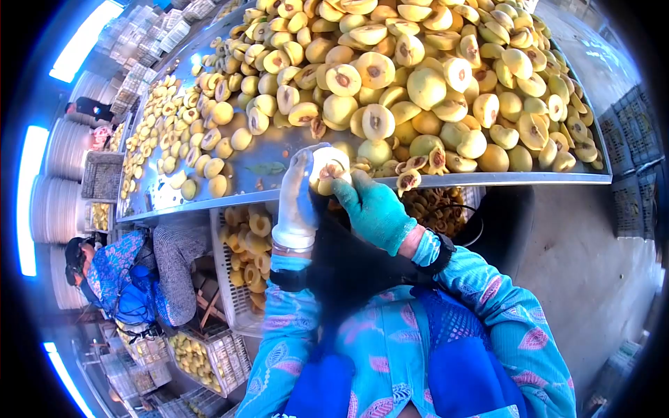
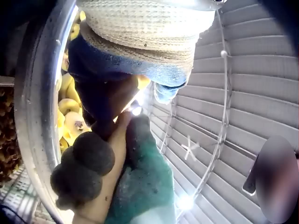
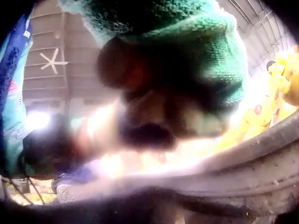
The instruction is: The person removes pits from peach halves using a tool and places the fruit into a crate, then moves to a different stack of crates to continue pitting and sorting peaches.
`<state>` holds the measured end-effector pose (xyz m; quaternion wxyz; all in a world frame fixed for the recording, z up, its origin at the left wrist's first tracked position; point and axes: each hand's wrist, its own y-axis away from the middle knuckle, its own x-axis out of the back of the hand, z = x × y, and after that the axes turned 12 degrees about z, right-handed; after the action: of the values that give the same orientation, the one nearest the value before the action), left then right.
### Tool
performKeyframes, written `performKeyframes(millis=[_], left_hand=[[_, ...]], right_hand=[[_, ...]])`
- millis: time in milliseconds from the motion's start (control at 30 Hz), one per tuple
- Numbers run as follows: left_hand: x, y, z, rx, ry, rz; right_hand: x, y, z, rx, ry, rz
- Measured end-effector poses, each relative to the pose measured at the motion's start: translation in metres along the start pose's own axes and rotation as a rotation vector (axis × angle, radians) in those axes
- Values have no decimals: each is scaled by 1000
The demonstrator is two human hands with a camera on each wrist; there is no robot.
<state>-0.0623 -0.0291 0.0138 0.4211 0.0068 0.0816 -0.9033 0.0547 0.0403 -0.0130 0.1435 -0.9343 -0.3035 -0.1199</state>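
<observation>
Yellow fruit [image 1: 325, 177], cut so that its wet, pale inside and brown middle show, sits up between the two hands, just over the near edge of the metal surface [image 1: 209, 211]. It looks round, so I cannot tell one long way across it. It lies on the right side of the left hand [image 1: 296, 195], and ahead and to the left of the right hand [image 1: 380, 214]. Neither hand is nearer, as both touch it. This side-by-side spot matters most, I think: one hand keeps the fruit steady and the other works at its right edge.

The left hand holds the fruit with bent fingers, in a white knit glove with a blue coat on the finger part. The right hand, in a rough green glove, pinches the right edge with thumb and finger. I cannot tell if a small tool hides there; the right wrist view is too blurry.

Past the hands, a big heap of fruit [image 1: 378, 122] covers much of the shiny, hard surface. Many pieces are smooth outside, with flat cut faces. A thin green leaf [image 1: 266, 168] lies left of the hands.

Below the edge, a white plastic crate [image 1: 221, 268] with holes holds more halves. Brown, bumpy bits [image 1: 435, 207] fill something on the right.
</observation>
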Motion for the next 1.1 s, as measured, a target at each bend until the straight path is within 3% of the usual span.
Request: performKeyframes(millis=[33, 100, 167, 200, 267, 367, 433, 500, 567, 633, 733, 833, 900, 933, 967, 1033, 1100], left_hand=[[-9, 6, 4, -229, -303, 37], [-15, 3, 2, 332, 329, 114], [-16, 5, -1, 236, 190, 82], [-19, 5, -7, 180, 157, 156], [-25, 10, -11, 120, 145, 251], [-33, 18, -16, 55, 142, 251], [-35, 20, -20, 80, 197, 259], [-38, 19, -19, -7, 164, 250], [-42, 18, -14, -7, 171, 205], [-48, 19, -9, -10, 118, 280], [-44, 22, -9, -3, 188, 192], [-41, 23, -8, 23, 211, 94], [-33, 21, -4, 29, 167, 51], [-29, 16, -2, 160, 213, 6], [-24, 14, -1, 292, 259, -34], [-15, 17, -2, 286, 275, -50], [-12, 23, -3, 268, 400, 52]], right_hand=[[1, 3, 1, -26, -72, 29], [5, 8, -1, -40, -45, 33], [3, 14, -1, -42, -97, 75], [3, 17, -3, -42, -97, 75], [4, 23, -9, -138, -131, 36], [4, 30, -10, -265, -215, 10], [5, 29, -13, -270, -263, 22], [4, 33, -13, -280, -314, 32], [2, 37, -12, -233, -298, 149], [-3, 40, -14, -253, -320, 207], [-7, 40, -11, -128, -304, 274], [4, 42, -20, -397, -467, 79], [25, 41, -36, -752, -772, -216], [36, 36, -32, -743, -877, -375], [38, 29, -26, -1013, -1119, -547], [28, 26, -17, -1253, -1586, -725], [27, 27, -19, -1268, -1629, -767]])
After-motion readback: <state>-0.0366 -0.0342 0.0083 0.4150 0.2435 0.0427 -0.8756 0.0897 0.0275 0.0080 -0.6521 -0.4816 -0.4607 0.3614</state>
